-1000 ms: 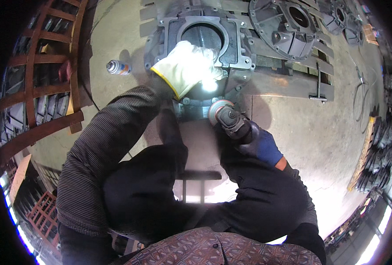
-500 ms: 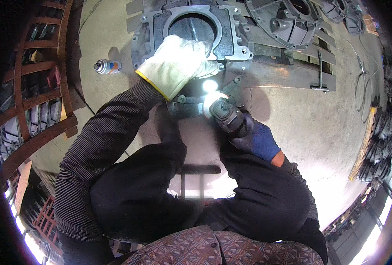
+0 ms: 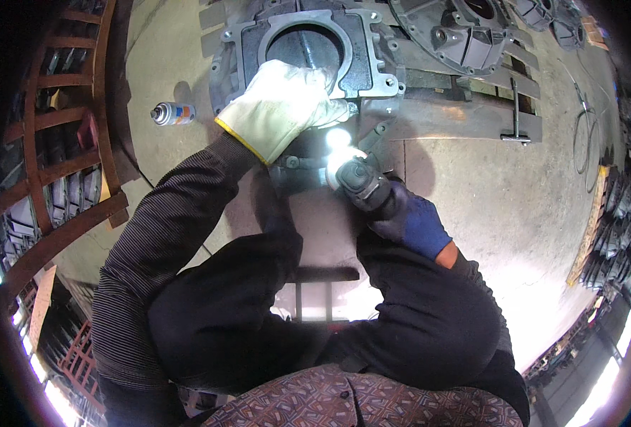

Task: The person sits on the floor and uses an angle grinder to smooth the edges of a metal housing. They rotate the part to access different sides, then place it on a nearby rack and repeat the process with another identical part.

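Note:
A grey cast-metal housing (image 3: 372,53) with a round opening lies on the floor in front of me. My left hand (image 3: 280,107), in a pale leather glove with a yellow cuff, rests flat on its near rim. My right hand (image 3: 404,220), in a blue glove, grips a dark angle grinder (image 3: 358,181). The grinder's head meets the housing's lower edge, where a bright white glare hides the contact point. My dark-trousered knees fill the lower middle of the view.
A spray can (image 3: 173,114) lies on the concrete floor to the left. More grey castings (image 3: 472,28) sit on a metal frame behind. A rust-red rack (image 3: 59,142) stands at the left, and stacked parts (image 3: 614,213) line the right edge.
The view has shifted so the housing, both hands and the spray can sit lower in the picture. Both hands keep their hold; the grinder stays at the housing's lower edge.

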Demonstrator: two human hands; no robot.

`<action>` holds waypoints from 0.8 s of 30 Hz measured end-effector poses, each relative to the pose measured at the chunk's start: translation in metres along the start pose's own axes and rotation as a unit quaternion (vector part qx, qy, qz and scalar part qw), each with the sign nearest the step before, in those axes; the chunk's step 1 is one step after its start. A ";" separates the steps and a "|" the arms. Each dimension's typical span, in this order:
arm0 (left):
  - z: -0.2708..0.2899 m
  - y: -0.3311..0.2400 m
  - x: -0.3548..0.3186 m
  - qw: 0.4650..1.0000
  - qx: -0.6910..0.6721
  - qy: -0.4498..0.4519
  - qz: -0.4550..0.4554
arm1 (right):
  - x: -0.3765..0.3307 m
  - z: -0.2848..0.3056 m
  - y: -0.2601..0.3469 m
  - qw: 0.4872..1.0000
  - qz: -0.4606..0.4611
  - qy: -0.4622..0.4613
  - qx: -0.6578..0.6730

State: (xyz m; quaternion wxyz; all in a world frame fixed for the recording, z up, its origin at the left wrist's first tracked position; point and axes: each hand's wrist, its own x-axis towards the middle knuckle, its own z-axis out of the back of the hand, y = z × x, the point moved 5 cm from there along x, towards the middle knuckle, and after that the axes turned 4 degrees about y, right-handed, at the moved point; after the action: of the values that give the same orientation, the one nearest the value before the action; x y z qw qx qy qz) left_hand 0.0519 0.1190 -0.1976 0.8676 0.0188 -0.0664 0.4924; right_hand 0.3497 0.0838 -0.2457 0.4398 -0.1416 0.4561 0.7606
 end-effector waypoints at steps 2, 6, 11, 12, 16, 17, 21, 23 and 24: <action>-0.002 -0.001 0.002 0.999 0.002 0.045 -0.011 | -0.009 0.007 0.002 0.999 -0.036 -0.011 0.022; 0.002 0.003 0.011 0.991 0.047 0.119 -0.030 | -0.030 0.024 0.010 0.995 -0.065 -0.044 0.068; 0.014 0.030 0.016 0.966 -0.076 0.236 0.067 | -0.033 0.032 0.013 0.992 -0.070 -0.046 0.092; 0.013 0.033 0.014 0.956 -0.099 0.255 0.106 | -0.031 0.031 0.010 0.991 -0.084 -0.040 0.100; 0.021 0.008 0.014 0.996 -0.005 0.089 -0.024 | -0.025 0.024 0.003 0.989 -0.081 -0.032 0.116; 0.013 0.006 0.014 0.993 -0.043 0.106 0.005 | -0.022 0.021 0.001 0.990 -0.078 -0.030 0.117; 0.003 0.002 0.006 0.997 -0.001 0.074 0.015 | -0.009 0.012 -0.002 0.996 -0.046 -0.030 0.065; 0.002 0.004 0.004 0.998 0.010 0.058 0.011 | -0.005 0.009 -0.002 0.997 -0.026 -0.029 0.072; 0.000 0.005 0.004 0.998 0.013 0.053 0.010 | -0.004 0.008 -0.003 0.998 -0.030 -0.027 0.050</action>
State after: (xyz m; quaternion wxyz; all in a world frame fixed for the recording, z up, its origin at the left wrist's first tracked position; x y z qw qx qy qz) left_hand 0.0498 0.1253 -0.1968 0.8646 0.0031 -0.0144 0.5022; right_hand 0.3561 0.0888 -0.2402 0.4814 -0.1124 0.4773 0.7265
